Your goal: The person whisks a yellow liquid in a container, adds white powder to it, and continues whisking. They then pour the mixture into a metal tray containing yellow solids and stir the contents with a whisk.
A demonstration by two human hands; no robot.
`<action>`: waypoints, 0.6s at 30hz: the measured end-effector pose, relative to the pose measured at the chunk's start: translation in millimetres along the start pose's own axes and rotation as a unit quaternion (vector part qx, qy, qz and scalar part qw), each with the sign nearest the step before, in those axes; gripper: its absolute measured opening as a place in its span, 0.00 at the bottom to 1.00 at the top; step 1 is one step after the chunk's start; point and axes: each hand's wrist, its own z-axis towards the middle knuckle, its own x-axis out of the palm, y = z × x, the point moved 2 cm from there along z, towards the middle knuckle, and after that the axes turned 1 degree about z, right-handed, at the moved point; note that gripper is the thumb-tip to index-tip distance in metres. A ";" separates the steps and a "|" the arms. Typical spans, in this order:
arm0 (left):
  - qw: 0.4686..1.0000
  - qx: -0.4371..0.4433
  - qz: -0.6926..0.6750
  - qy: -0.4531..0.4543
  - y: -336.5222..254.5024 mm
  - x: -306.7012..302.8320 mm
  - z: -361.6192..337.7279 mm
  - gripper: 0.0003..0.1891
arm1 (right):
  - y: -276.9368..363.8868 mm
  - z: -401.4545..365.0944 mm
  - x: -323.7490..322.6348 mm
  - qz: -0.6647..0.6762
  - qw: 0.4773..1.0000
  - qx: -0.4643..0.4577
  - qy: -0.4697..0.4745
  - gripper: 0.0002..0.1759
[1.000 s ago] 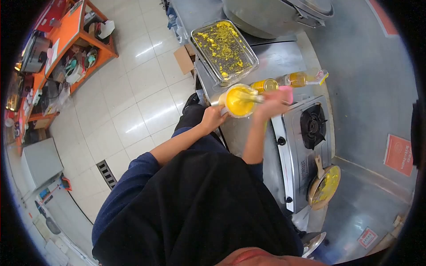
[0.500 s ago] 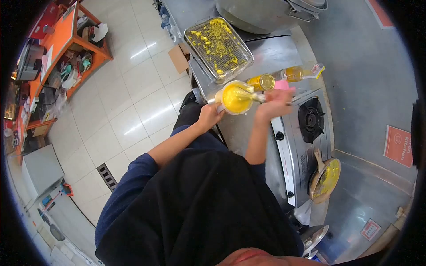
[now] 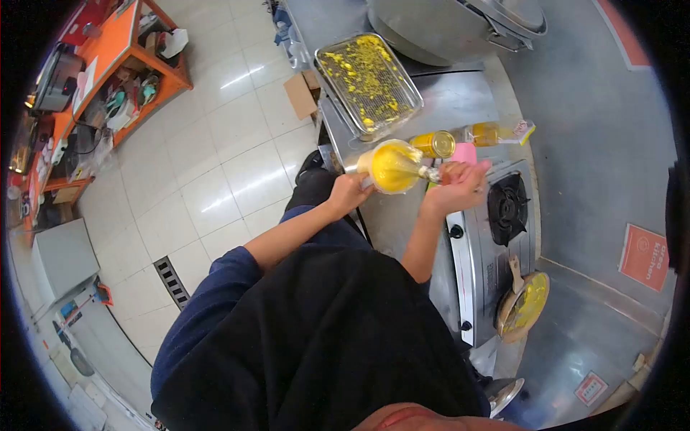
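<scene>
A round container of yellow liquid (image 3: pixel 392 168) sits at the edge of the steel counter (image 3: pixel 460 100). My left hand (image 3: pixel 347 192) grips its near side. My right hand (image 3: pixel 458 188) is closed on the handle of a whisk (image 3: pixel 420 170) whose wires reach into the yellow liquid. A pink object (image 3: pixel 464 153) lies just beyond my right hand, beside a yellow can (image 3: pixel 435 144).
A metal tray with a wire rack and yellow crumbs (image 3: pixel 369 73) lies farther along the counter, under a large steel wok (image 3: pixel 438 25). A bottle of amber liquid (image 3: pixel 489 133) lies by the can. A gas stove (image 3: pixel 496 230) stands right, a yellow-coated pan (image 3: pixel 525 305) beside it. Orange shelves (image 3: pixel 108 65) stand across the tiled floor.
My right hand has swung back toward me with the whisk, stirring the yellow liquid. My left hand has kept hold of the container. The view has shifted slightly.
</scene>
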 end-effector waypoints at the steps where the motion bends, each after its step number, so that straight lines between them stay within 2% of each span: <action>1: 0.999 0.014 -0.030 -0.005 1.8 2.3 -1.5 0.10 | -26.6 -11.5 -5.3 0.003 1.000 0.001 -0.001 0.26; 2: 0.999 -0.030 -0.033 0.024 -6.5 -4.8 2.2 0.10 | -75.0 -25.5 -21.3 -0.095 0.993 0.062 -0.013 0.27; 3: 0.999 -0.024 -0.034 0.023 -7.4 -3.3 1.9 0.10 | -102.6 -29.5 -30.0 -0.191 0.974 0.121 -0.023 0.29; 4: 0.999 -0.001 -0.031 0.008 -7.6 -0.6 -2.1 0.10 | -85.1 -19.1 -22.9 -0.228 0.957 0.173 -0.043 0.29; 5: 0.999 0.019 -0.025 -0.011 -5.3 -0.7 -1.8 0.10 | -59.7 -5.3 -13.0 -0.226 0.958 0.173 -0.036 0.29; 7: 1.000 -0.003 -0.023 0.006 -4.3 -3.8 -3.1 0.10 | -10.8 7.3 -7.5 -0.135 0.986 0.029 -0.096 0.28; 8: 1.000 -0.010 -0.023 0.005 -0.9 -3.1 -3.7 0.10 | -30.2 0.7 -24.2 -0.027 0.994 -0.038 -0.099 0.27; 9: 1.000 -0.012 -0.027 0.003 -1.5 -0.7 -2.0 0.10 | -54.4 -12.2 -37.3 -0.031 0.993 -0.042 -0.102 0.27; 10: 0.998 -0.039 -0.017 0.044 -1.3 -1.3 1.3 0.10 | -84.6 -24.6 -40.4 -0.117 0.991 0.020 -0.058 0.28; 11: 0.998 -0.034 -0.021 0.043 -1.9 1.3 1.1 0.10 | -100.1 -29.5 -41.2 -0.202 0.976 0.085 -0.014 0.28; 12: 1.000 -0.003 -0.012 0.014 -0.5 4.2 1.1 0.10 | -71.2 -16.2 -24.5 -0.268 0.957 0.104 -0.030 0.27; 13: 1.000 0.021 -0.001 -0.010 1.8 4.8 -2.9 0.10 | -45.3 -2.8 -16.4 -0.268 0.957 0.108 -0.025 0.27; 15: 1.000 0.015 0.002 0.020 3.3 2.5 -5.9 0.09 | -6.4 12.8 -17.6 0.015 0.995 0.093 -0.021 0.27; 16: 1.000 0.009 -0.010 0.007 2.5 1.5 -5.9 0.09 | -46.7 -2.8 -34.2 -0.102 0.986 -0.030 -0.126 0.25; 17: 1.000 0.008 -0.023 -0.007 0.3 2.1 -1.9 0.09 | -68.1 -15.5 -38.9 -0.103 0.986 -0.037 -0.127 0.25; 18: 1.000 -0.006 -0.026 0.008 2.4 4.1 -1.5 0.09 | -87.9 -24.3 -39.0 -0.141 0.987 0.046 -0.068 0.23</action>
